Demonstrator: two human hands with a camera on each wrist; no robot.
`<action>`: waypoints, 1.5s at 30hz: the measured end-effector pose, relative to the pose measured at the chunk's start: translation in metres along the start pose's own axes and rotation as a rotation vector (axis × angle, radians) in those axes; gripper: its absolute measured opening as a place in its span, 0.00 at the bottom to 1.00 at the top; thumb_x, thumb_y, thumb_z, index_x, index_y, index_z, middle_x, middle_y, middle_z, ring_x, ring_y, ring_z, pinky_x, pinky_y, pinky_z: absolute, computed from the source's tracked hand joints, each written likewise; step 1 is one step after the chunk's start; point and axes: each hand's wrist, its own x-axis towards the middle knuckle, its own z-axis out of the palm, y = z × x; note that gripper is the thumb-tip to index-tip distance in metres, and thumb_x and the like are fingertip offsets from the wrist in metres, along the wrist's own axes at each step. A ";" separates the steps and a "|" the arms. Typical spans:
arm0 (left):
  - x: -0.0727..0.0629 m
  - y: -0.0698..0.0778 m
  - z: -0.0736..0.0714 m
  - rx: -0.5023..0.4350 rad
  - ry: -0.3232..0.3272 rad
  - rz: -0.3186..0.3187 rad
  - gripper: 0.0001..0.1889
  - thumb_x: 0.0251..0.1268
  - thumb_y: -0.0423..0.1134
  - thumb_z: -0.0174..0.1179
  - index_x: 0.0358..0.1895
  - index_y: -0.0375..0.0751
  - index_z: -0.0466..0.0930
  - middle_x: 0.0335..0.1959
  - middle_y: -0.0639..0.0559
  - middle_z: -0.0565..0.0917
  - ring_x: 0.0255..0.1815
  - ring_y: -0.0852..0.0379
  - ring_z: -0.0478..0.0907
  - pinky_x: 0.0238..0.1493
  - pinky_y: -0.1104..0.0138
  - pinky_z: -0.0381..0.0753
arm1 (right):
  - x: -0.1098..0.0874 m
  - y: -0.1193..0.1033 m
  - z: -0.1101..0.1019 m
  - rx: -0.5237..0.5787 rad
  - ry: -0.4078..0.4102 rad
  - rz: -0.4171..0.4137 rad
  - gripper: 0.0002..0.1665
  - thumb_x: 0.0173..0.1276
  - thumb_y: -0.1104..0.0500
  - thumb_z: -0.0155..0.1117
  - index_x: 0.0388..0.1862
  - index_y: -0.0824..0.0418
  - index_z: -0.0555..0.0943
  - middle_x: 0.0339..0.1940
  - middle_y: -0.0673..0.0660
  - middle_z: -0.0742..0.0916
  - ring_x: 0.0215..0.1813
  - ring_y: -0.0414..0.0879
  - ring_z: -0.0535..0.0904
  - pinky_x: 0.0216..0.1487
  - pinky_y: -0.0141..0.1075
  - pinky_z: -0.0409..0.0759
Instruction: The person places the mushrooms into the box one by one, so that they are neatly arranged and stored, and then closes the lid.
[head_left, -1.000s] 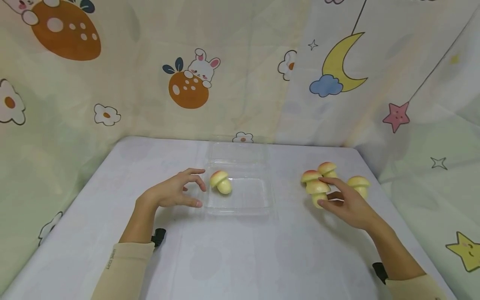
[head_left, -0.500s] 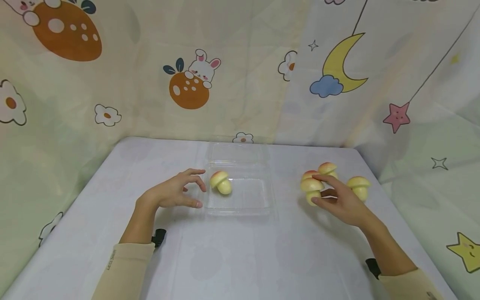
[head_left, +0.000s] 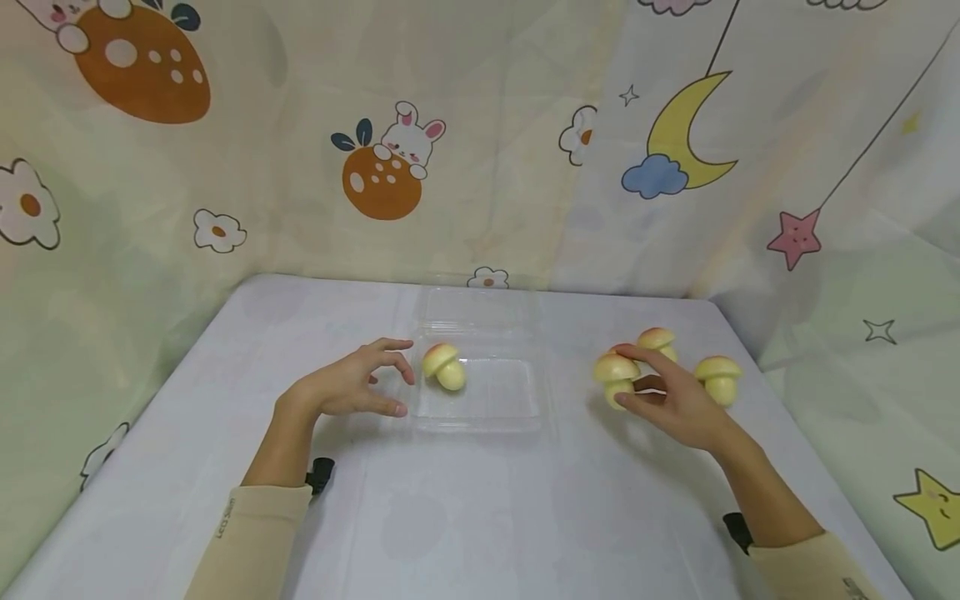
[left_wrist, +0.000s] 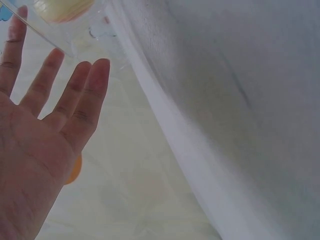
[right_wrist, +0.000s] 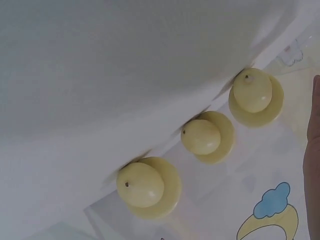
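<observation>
My right hand (head_left: pixel 678 404) pinches a toy mushroom (head_left: pixel 617 371) with a yellow stem and a reddish-tinted cap, thumb at the stem and fingers at the cap. Partly hidden behind it is another mushroom (head_left: pixel 621 347); more stand at the back (head_left: pixel 657 342) and to the right (head_left: pixel 718 382). The right wrist view shows three mushrooms (right_wrist: pixel 202 135) in a row, the hand (right_wrist: pixel 313 150) only at its right edge. My left hand (head_left: pixel 356 382), fingers spread and holding nothing, is beside the left wall of a clear plastic box (head_left: pixel 495 392). One mushroom (head_left: pixel 444 367) lies tilted inside that box.
The box's clear lid (head_left: pixel 476 310) is folded back towards the far edge of the white-covered table (head_left: pixel 450 508). A patterned cloth (head_left: pixel 495 167) with rabbits, a moon and stars hangs behind and along both sides.
My right hand has shifted left with the mushroom in its grip, away from the mushroom on the right. The left hand has stayed in place beside the box.
</observation>
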 end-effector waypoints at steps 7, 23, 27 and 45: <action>0.000 -0.001 0.001 0.002 -0.002 -0.004 0.22 0.56 0.51 0.77 0.51 0.49 0.82 0.83 0.47 0.56 0.80 0.39 0.55 0.67 0.43 0.75 | 0.007 0.000 0.007 -0.025 -0.008 -0.003 0.36 0.71 0.64 0.70 0.75 0.59 0.68 0.69 0.59 0.76 0.52 0.53 0.86 0.49 0.33 0.87; 0.000 0.001 0.000 -0.001 -0.002 -0.013 0.23 0.55 0.52 0.78 0.51 0.50 0.82 0.83 0.48 0.56 0.80 0.41 0.55 0.67 0.45 0.75 | 0.018 -0.002 0.017 0.005 -0.021 -0.041 0.37 0.70 0.65 0.70 0.75 0.60 0.68 0.69 0.60 0.76 0.53 0.60 0.85 0.51 0.33 0.86; -0.001 0.001 0.000 0.000 0.000 -0.015 0.23 0.55 0.52 0.78 0.51 0.50 0.83 0.82 0.48 0.56 0.80 0.41 0.55 0.67 0.45 0.75 | 0.021 -0.003 0.021 0.011 -0.017 -0.030 0.37 0.70 0.64 0.70 0.76 0.60 0.67 0.71 0.60 0.74 0.55 0.61 0.84 0.52 0.33 0.86; -0.002 0.002 0.000 -0.007 0.005 -0.007 0.22 0.57 0.51 0.77 0.52 0.51 0.82 0.83 0.50 0.56 0.80 0.43 0.55 0.68 0.45 0.75 | 0.031 -0.011 0.028 0.004 -0.024 -0.009 0.37 0.70 0.60 0.72 0.75 0.54 0.69 0.72 0.57 0.74 0.53 0.56 0.85 0.54 0.35 0.86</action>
